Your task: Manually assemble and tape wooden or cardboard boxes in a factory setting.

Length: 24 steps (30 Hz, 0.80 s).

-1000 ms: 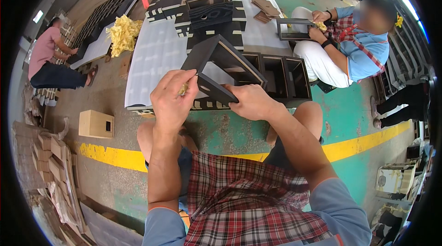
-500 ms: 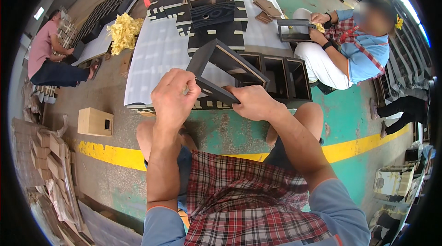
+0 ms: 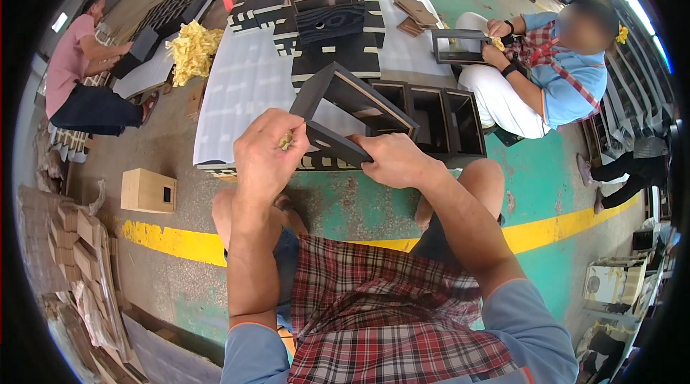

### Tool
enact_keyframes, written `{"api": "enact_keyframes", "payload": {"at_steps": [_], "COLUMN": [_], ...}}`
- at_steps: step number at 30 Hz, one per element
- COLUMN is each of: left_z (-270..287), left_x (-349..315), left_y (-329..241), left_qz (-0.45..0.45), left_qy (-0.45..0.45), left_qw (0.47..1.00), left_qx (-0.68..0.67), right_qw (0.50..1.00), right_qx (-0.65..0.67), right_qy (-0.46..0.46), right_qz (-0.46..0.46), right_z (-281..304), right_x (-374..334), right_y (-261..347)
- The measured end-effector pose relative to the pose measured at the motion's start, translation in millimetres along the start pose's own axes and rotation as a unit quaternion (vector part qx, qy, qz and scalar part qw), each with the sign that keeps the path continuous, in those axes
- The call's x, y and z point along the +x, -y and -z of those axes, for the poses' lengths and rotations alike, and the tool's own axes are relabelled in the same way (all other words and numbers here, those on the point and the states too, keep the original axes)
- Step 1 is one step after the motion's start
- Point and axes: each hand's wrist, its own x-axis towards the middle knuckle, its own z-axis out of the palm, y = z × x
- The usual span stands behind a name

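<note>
My right hand [image 3: 397, 160] grips the lower right edge of a black open rectangular box frame [image 3: 338, 141], thumb on its inner side. The frame is tilted above the near edge of the table. At the frame's left corner, my left hand [image 3: 267, 145] is closed in a pinch around a small crumpled yellowish wad [image 3: 286, 140]. Its knuckles are close against the frame; whether they touch cannot be made out. Just behind the frame stand several black open-topped boxes [image 3: 430, 121].
Black boxes with pale tape strips [image 3: 338, 60] are stacked on the white-covered table [image 3: 230, 96]. Brown boards [image 3: 415, 14] lie at its far right. A co-worker [image 3: 568, 60] sits right with another frame. Left are a yellow strip heap [image 3: 192, 52], another person [image 3: 79, 75] and a wooden box [image 3: 149, 190].
My left hand has turned slightly and shifted a little left and down, showing more of the yellowish wad. The frame barely moves. The person at left has raised a dark box.
</note>
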Motion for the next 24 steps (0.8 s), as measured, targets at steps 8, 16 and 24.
{"api": "enact_keyframes", "payload": {"at_steps": [8, 16, 24], "left_z": [-4, -3, 4], "left_x": [2, -7, -5], "left_y": [1, 14, 42], "left_qz": [-0.001, 0.124, 0.209], "left_qy": [-0.012, -0.014, -0.109], "left_qw": [0.999, 0.990, 0.949], "left_qx": [0.029, -0.069, -0.208], "right_qw": [1.000, 1.000, 0.993], "right_qx": [-0.011, 0.009, 0.116], "right_qy": [-0.011, 0.015, -0.011], "right_qz": [0.017, -0.002, -0.007], "right_z": [-1, 1, 4], "right_x": [0, 1, -2], "right_y": [-2, 4, 0]}}
